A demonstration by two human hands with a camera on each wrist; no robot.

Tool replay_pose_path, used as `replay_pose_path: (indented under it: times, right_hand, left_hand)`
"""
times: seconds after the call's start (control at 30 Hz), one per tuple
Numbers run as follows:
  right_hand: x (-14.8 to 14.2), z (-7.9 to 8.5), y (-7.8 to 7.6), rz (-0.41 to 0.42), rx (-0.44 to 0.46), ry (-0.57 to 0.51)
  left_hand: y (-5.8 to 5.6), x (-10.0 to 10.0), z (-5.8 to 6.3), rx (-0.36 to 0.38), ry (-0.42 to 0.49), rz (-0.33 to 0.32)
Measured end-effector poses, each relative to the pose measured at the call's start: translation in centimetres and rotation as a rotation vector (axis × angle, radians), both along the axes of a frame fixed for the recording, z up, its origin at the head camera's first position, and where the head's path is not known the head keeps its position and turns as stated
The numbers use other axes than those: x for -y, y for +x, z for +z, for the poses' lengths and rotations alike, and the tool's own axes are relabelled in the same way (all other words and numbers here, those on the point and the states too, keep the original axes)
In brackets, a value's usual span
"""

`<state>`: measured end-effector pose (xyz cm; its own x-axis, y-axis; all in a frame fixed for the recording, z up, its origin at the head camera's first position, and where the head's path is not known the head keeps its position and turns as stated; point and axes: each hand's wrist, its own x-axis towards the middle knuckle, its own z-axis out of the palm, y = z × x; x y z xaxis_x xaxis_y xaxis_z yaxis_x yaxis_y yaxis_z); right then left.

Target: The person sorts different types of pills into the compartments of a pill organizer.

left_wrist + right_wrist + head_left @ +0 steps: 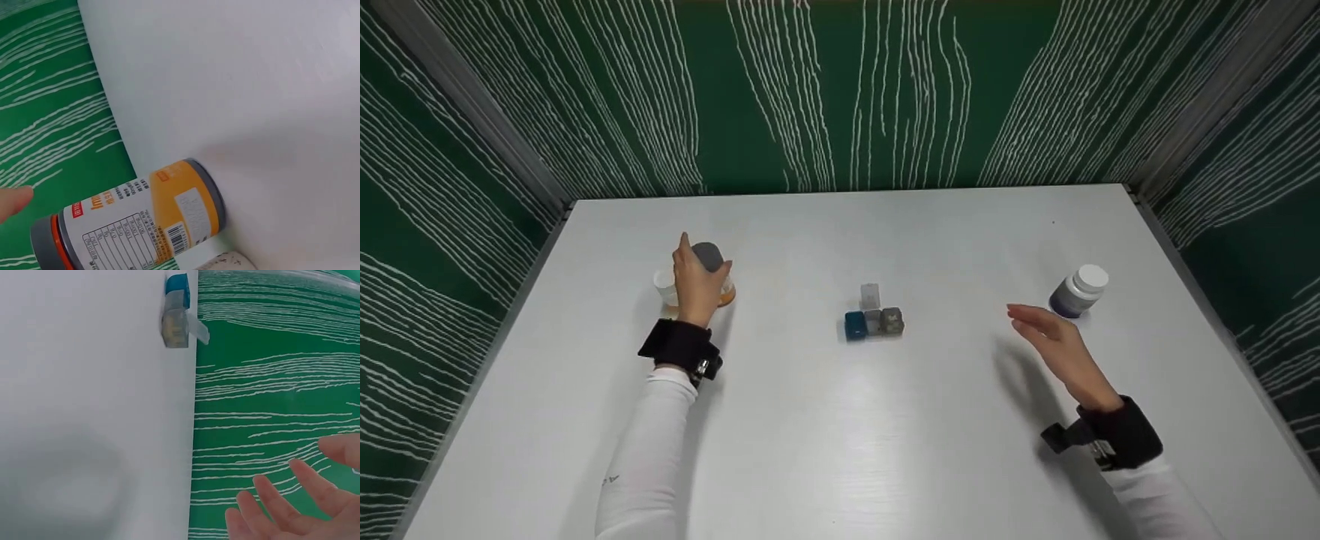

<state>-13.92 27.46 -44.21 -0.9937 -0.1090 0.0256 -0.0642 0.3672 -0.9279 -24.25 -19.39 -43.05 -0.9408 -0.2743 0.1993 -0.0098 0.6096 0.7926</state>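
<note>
At the left of the table, a white and orange supplement bottle (140, 219) with a grey cap (707, 256) stands under my left hand (699, 289). The thumb and index finger are spread on either side of the cap. In the left wrist view one fingertip (16, 201) shows, apart from the bottle. A small white container (664, 283) stands just left of that hand, partly hidden by it. My right hand (1054, 345) hovers over the table with relaxed fingers, holding nothing. Nearest to it is a white-capped bottle (1078, 291) with a dark purple lower part.
In the middle of the white table (810, 435) sits a small pill box (874, 322) with blue and grey compartments. One clear lid (870, 295) on it is raised. Green walls (840, 97) with white lines enclose the back and sides.
</note>
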Motion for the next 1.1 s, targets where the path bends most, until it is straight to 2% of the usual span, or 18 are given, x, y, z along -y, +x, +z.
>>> replay_pose_path:
  times: [0.1, 0.3, 0.47, 0.67, 0.8, 0.87, 1.1]
  right_hand:
    - [-0.5, -0.3, 0.4, -0.012, -0.007, -0.013]
    - [-0.9, -0.6, 1.0, -0.009, 0.001, -0.051]
    - [-0.9, -0.8, 1.1, -0.006, -0.004, -0.052]
    - [-0.9, -0.8, 1.1, 0.017, 0.003, -0.047]
    - [-0.7, -0.9, 1.1, 0.03, 0.006, -0.05]
    - [-0.4, -1.0, 1.0, 0.042, 0.016, -0.048]
    - [0.8, -1.3, 0.7, 0.074, 0.048, -0.052]
  left_hand:
    - [-0.4, -0.1, -0.7, 0.009, 0.026, 0.018]
    - [-0.4, -0.3, -2.2, 0.08, 0.067, 0.038]
    - [-0.6, -0.6, -3.3, 0.096, 0.08, 0.053]
    - [-0.4, -0.9, -3.3, 0.086, 0.114, 0.029]
    - [0.5, -2.3, -2.6, 0.074, 0.101, -0.057]
    - [1.1, -3.5, -2.2, 0.059, 0.097, -0.122]
    - [4.5, -9.2, -0.7, 0.002, 0.138, -0.378]
